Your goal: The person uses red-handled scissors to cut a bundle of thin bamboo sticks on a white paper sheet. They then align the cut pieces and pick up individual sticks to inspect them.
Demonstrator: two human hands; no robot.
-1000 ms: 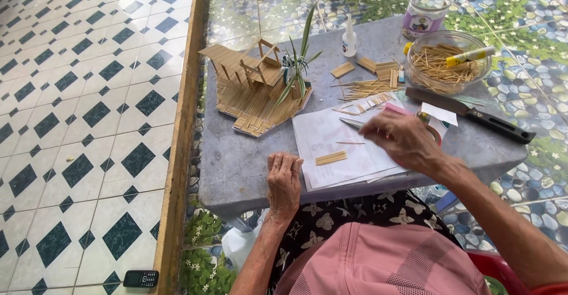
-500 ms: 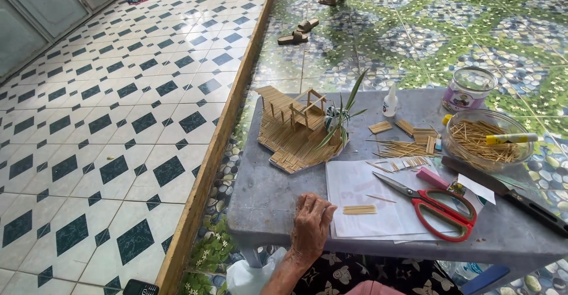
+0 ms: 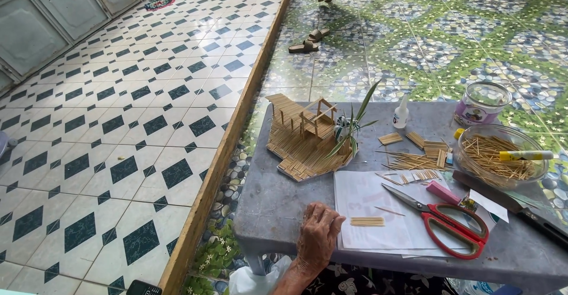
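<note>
While flat on the table (image 3: 272, 206), the left hand (image 3: 318, 236) touches paper (image 3: 370, 203).

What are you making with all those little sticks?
A person sits at a small grey table covered with craft things. Their left hand rests flat on the table's near edge, holding nothing; the right hand is out of view. Beside it, a small bundle of sticks lies on white paper, next to red-handled scissors. Farther back stands a little stick-built model house with a green plant. A glass bowl holds more sticks, near a glue bottle.
</note>
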